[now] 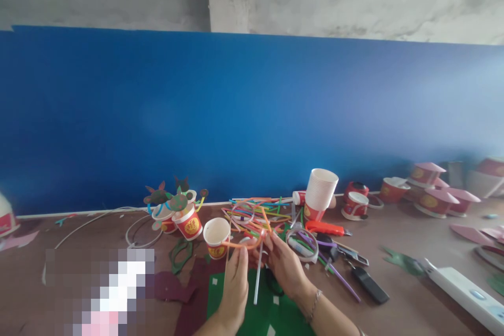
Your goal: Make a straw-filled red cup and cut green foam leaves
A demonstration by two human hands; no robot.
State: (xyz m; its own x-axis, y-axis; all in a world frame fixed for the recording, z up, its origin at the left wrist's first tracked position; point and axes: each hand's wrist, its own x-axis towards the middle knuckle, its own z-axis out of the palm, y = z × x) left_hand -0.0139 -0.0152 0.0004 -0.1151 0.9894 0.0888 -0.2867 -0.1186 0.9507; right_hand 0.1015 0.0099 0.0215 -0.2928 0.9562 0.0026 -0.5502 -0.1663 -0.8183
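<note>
My left hand (pixel 235 283) is closed round an orange straw (pixel 236 245), which sticks out to the left near the rim of a paper cup (pixel 217 239). Beside it, my right hand (pixel 286 268) pinches orange straw pieces, one of which (pixel 265 216) points up. A pale, clear-looking straw (pixel 258 278) hangs down between the hands. The fingertips of both hands nearly meet, and the exact joint between the straws is too small to make out. Beneath the hands lies green sheet material (pixel 289 315) with small white bits on it.
Behind the hands is a pile of coloured straws (pixel 252 210). Decorated cups (pixel 188 223) stand left, a cup stack (pixel 321 189) right. An orange cutter (pixel 326 228), tape roll (pixel 302 245), black fob (pixel 370 283) and white glue gun-like tool (pixel 468 294) lie to the right.
</note>
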